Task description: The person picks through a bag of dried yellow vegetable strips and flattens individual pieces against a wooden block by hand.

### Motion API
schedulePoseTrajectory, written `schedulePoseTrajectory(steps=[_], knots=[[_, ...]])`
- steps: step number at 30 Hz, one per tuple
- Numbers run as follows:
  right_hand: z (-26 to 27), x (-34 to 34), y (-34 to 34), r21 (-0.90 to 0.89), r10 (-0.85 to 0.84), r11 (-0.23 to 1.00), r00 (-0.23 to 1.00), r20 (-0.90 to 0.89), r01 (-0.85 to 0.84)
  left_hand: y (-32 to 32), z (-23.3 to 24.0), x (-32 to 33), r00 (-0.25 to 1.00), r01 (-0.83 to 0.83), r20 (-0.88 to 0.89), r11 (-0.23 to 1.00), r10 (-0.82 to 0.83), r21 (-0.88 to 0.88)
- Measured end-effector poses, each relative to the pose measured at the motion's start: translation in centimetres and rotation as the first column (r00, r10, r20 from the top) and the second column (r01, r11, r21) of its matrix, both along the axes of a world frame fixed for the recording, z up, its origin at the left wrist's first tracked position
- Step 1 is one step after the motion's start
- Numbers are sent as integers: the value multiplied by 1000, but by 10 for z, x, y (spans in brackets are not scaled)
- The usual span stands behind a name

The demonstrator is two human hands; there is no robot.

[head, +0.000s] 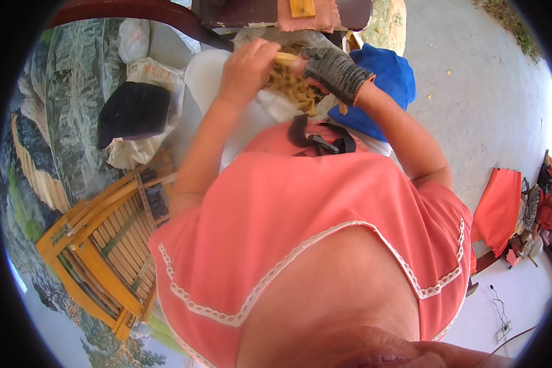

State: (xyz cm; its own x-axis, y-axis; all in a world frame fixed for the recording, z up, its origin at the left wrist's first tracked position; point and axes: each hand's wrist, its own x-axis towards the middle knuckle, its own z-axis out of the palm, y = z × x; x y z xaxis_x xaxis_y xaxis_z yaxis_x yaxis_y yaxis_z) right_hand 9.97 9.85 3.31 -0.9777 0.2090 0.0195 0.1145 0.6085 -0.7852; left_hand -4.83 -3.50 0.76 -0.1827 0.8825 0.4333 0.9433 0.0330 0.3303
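A long, pale yellow piece point(286, 59), perhaps plant matter, stretches between my two hands. My left hand point(252, 62) is bare, its fingertips closed at the piece's left end. On my right hand point(333, 71) is a grey fingerless work glove, and its thumb and fingers pinch the other end. Below them lies a heap of yellow-brown pieces point(299, 94) in a whitish plastic bag point(278, 106). My hands and forearms hide part of the heap. What the pieces are exactly, I cannot tell.
Ahead stands a dark red table point(239, 14) with a pink cloth point(285, 18). Blue fabric point(391, 78) lies beside my right forearm. To my left are a black cloth item point(135, 110) and a folded wooden chair point(115, 244). Concrete floor point(464, 92) extends right.
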Motion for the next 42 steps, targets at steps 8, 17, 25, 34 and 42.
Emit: schedulePoseTrajectory(steps=[8,17,25,34,42], knots=[[17,-10,-34,-44,-65,997,997,-51,63,2,-19,-60,956,167,-274,961,-104,220],[-9,-24,0,-113,-368,930,893,-261,350,18,-8,6,-130,-241,989,970,-72,39],[-35,-12,-16,-96,-160,984,984,-73,153,19,-4,22,-147,-385,985,922,-90,26],[-4,4,9,-455,-329,837,944,26,304,17,-10,26,342,-177,901,960,266,-216],[9,3,2,172,-163,942,841,-515,288,12,16,37,956,28,293,1000,-22,-13]])
